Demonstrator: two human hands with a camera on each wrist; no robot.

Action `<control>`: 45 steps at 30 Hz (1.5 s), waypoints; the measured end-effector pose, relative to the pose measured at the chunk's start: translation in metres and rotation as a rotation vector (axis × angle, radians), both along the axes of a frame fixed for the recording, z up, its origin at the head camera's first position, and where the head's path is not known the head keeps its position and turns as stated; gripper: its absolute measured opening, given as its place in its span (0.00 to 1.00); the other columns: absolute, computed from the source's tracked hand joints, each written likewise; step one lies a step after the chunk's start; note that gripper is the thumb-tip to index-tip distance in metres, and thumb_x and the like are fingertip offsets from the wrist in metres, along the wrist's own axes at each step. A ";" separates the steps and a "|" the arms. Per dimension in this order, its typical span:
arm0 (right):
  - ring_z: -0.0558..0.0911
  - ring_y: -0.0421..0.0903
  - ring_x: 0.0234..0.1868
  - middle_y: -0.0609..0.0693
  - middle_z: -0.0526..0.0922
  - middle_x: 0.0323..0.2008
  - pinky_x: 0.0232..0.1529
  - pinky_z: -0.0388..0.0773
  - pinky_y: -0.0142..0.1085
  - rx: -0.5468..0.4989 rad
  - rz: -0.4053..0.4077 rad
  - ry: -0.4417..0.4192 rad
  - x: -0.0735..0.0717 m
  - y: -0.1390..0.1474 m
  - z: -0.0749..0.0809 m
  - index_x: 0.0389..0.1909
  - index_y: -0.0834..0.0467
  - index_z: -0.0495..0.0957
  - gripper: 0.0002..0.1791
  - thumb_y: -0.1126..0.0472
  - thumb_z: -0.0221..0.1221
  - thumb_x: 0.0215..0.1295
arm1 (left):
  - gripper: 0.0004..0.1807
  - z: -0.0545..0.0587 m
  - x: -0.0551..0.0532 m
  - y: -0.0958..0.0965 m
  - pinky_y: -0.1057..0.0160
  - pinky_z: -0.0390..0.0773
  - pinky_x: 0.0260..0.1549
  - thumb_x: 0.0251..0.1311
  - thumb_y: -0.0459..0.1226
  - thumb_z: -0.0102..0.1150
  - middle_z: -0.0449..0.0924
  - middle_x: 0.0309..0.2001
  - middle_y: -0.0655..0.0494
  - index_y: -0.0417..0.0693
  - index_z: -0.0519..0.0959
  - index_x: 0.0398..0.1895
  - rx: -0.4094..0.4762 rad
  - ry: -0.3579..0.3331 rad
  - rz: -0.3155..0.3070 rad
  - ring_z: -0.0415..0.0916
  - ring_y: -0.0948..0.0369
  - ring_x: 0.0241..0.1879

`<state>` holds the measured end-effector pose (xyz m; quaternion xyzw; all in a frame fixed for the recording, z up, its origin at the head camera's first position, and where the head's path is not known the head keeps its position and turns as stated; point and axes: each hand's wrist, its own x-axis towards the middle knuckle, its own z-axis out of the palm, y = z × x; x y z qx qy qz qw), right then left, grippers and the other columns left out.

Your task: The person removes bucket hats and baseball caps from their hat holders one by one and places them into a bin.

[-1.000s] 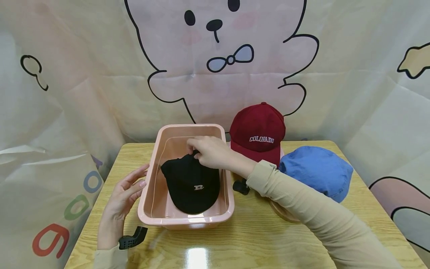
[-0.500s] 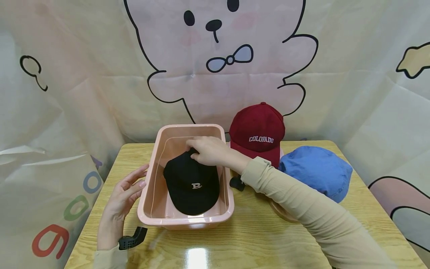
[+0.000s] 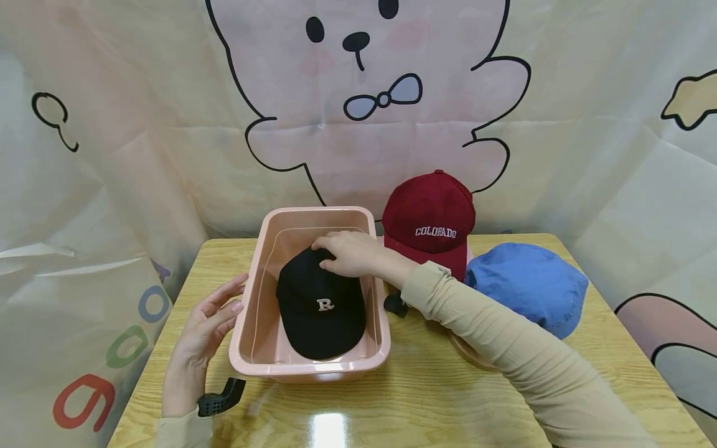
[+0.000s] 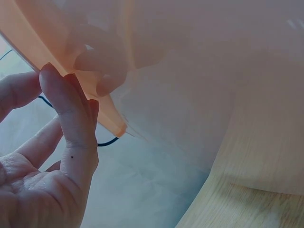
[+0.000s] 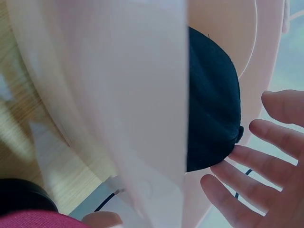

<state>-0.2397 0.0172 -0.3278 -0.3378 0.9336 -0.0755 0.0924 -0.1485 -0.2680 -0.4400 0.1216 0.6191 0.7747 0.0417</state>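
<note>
A black baseball cap with a white "R" lies inside a pink plastic tub, its brim toward the near side. My right hand is over the cap's far end; in the right wrist view its fingers are fairly straight and spread, some tips touching or very near the cap's edge. My left hand is at the tub's left side, fingertips against the rim. Seen from the left wrist, its fairly straight fingers touch the tub wall. The cap's far edge is partly hidden by my right hand.
A dark red cap marked "COLORADO" sits upright right of the tub. Beside it is a blue cloth hat. A round tan edge shows below my right sleeve. All stand on a wooden table before a printed curtain.
The black cap has shifted slightly left and settled flatter, its "R" turning more upright. My right hand has loosened from its crown. The left hand stays at the rim.
</note>
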 end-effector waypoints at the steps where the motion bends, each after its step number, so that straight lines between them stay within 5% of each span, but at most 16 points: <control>1: 0.73 0.48 0.64 0.51 0.76 0.63 0.70 0.65 0.46 -0.002 -0.002 -0.003 0.000 0.000 0.000 0.64 0.51 0.72 0.24 0.53 0.56 0.67 | 0.24 0.000 0.000 0.000 0.68 0.82 0.44 0.66 0.25 0.46 0.76 0.51 0.61 0.51 0.73 0.63 0.001 0.000 -0.001 0.81 0.67 0.46; 45: 0.80 0.41 0.54 0.45 0.82 0.53 0.59 0.77 0.39 -0.298 -0.062 -0.008 0.020 0.024 0.033 0.58 0.50 0.75 0.19 0.51 0.55 0.68 | 0.25 0.001 0.000 0.003 0.69 0.83 0.43 0.66 0.24 0.45 0.76 0.50 0.60 0.49 0.73 0.63 0.004 0.012 0.014 0.81 0.67 0.45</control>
